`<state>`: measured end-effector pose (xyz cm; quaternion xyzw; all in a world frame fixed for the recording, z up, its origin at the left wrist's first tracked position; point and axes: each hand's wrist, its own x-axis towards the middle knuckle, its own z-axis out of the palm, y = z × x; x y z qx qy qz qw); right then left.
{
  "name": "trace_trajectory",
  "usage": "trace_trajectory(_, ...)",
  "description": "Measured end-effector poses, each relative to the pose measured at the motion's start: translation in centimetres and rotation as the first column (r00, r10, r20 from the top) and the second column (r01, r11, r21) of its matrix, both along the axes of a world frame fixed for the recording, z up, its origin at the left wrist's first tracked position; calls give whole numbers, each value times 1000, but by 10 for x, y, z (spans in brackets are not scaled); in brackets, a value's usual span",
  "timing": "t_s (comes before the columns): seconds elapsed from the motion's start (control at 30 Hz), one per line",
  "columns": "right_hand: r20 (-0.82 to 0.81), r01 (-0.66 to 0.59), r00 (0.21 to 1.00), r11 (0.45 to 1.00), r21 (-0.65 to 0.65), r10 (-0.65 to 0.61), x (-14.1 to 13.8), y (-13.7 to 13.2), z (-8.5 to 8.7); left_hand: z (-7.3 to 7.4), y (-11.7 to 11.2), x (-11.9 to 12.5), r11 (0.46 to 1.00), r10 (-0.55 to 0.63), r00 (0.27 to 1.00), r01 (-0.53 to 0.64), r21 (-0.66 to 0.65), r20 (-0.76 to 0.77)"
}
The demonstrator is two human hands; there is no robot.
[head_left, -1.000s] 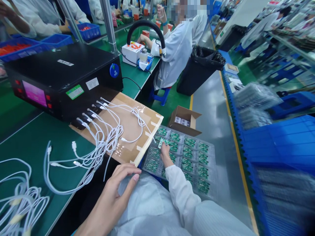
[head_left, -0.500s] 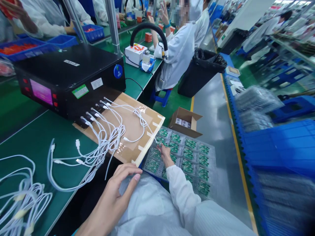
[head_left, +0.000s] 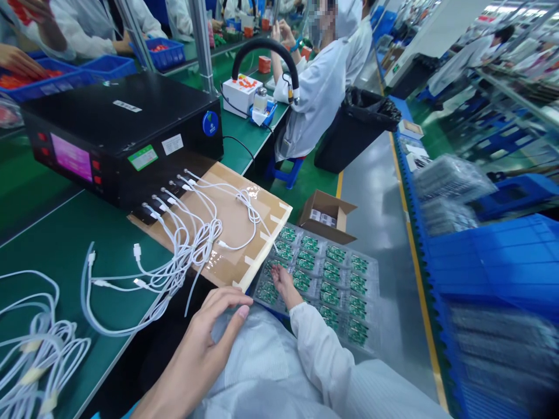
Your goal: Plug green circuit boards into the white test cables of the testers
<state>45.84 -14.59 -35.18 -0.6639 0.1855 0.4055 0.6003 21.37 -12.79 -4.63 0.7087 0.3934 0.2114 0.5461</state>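
Near the edge of the cardboard sheet (head_left: 233, 265), my left hand (head_left: 213, 331) is raised with thumb and fingers apart, holding nothing. Its fingertips are close to the sheet's taped corner. My right hand (head_left: 283, 283) reaches down over a clear plastic tray (head_left: 371, 291) of green circuit boards (head_left: 331, 292). The fingers look slightly apart at the boards in the left column; fine contact there is too small to make out. White cables (head_left: 209, 235) run from a black test unit (head_left: 126, 128) across the sheet, and one cable's end hangs over its edge beside the tray.
An open cardboard box (head_left: 327, 215) stands on the floor beyond the tray. Farther off are a black bin (head_left: 349, 137) and a seated co-worker (head_left: 310, 93). Coiled white cables (head_left: 39, 355) lie on the green bench (head_left: 113, 317) at left. Blue crates (head_left: 498, 250) line the right.
My right hand has moved slightly left and toward me over the tray, away from the hanging cable end. My left hand has hardly moved.
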Motion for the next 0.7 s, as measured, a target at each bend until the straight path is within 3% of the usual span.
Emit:
trace_trajectory(0.47, 28, -62, 998, 996, 67, 61, 0, -23, 20, 8, 7, -6, 992, 116, 993, -116, -39, -15)
trace_trajectory(0.6, 22, -172, 985, 984, 50, 172, -5, -36, 34, 18, 9, -5, 979, 195, 981, -195, -51, -18)
trace_trajectory(0.7, 37, -353, 936, 934, 58, 351, -24, -51, 44, 34, 12, -10, 961, 252, 967, -247, -127, 24)
